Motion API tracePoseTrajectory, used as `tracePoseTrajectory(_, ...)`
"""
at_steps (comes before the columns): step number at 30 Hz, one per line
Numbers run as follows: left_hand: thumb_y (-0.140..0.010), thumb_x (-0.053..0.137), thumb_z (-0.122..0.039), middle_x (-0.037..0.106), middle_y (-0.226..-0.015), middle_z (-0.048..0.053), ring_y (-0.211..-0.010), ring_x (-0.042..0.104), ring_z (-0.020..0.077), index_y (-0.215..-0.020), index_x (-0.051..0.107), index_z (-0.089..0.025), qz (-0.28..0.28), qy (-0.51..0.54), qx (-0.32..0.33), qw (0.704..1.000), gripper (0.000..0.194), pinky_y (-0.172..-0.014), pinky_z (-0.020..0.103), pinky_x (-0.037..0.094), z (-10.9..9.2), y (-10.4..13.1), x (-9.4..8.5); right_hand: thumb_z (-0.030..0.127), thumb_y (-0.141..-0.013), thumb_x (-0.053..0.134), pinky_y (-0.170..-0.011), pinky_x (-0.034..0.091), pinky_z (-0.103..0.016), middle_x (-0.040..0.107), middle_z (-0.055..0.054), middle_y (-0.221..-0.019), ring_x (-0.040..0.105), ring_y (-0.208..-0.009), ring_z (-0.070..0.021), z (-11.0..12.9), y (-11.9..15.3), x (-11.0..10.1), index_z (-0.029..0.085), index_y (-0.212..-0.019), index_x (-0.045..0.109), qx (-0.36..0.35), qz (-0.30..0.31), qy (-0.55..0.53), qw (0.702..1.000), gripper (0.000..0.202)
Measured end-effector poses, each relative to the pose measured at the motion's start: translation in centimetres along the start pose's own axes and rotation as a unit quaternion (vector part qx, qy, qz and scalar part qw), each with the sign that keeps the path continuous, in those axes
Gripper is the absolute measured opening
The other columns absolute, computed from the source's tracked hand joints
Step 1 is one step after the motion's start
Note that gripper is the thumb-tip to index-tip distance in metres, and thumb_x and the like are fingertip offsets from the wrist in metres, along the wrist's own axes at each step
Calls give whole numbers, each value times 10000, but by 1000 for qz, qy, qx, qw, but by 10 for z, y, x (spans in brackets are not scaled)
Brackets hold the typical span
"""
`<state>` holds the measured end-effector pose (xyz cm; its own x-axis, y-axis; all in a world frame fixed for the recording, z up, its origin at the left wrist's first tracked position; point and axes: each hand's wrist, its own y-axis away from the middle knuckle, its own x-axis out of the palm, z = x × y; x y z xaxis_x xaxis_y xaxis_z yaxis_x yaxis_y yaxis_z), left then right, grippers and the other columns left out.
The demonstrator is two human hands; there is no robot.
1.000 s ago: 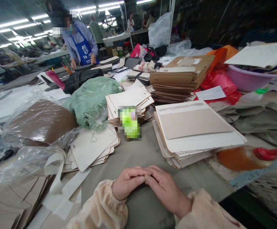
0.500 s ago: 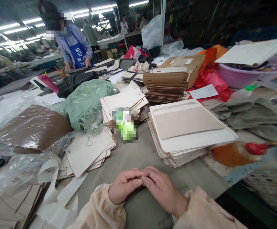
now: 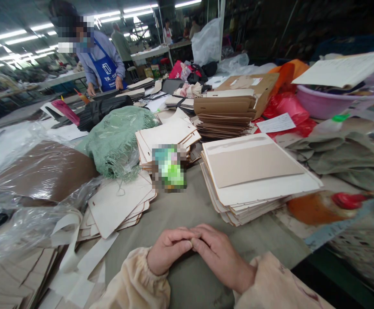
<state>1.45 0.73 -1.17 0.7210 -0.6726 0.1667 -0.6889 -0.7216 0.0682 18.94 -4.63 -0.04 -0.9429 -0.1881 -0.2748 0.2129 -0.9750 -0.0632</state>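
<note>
My left hand (image 3: pixel 171 249) and my right hand (image 3: pixel 220 254) rest together on the grey-green cloth (image 3: pixel 135 257) at the front of the table. Their fingers are closed and overlap at the tips, with the thumbs meeting. No object shows in either one; the palms are hidden. Beyond my right hand lies a stack of white-topped panels (image 3: pixel 264 189) with a grey-brown piece (image 3: pixel 254 165) on it. Straight ahead sits a small item blurred in green and white (image 3: pixel 170 168), in front of another stack of pale panels (image 3: pixel 164 135).
Left are a plastic-wrapped brown piece (image 3: pixel 45 171), a green fringed cloth (image 3: pixel 117 135), loose pale panels (image 3: pixel 119 201) and white strips (image 3: pixel 69 240). Right are an orange bottle with a red cap (image 3: pixel 318 206) and a purple basin (image 3: pixel 325 103). A person in a blue apron (image 3: pixel 104 64) stands across the table.
My hands stay in the same place and pose. The person in the apron shifts very slightly, and the colours in the blurred item differ.
</note>
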Motion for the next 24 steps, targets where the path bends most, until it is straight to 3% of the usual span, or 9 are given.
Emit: tracePoseTrajectory(24, -833, 631, -276, 676, -840, 80, -813, 603, 167, -1026, 723, -190, 0, 1, -6, 1000, 230, -783, 290, 458, -1, 0, 1, 282, -968, 416, -798, 424, -250, 591, -10, -908, 562, -885, -139, -1, 1, 1, 225, -982, 623, 1, 5, 4, 1000, 214)
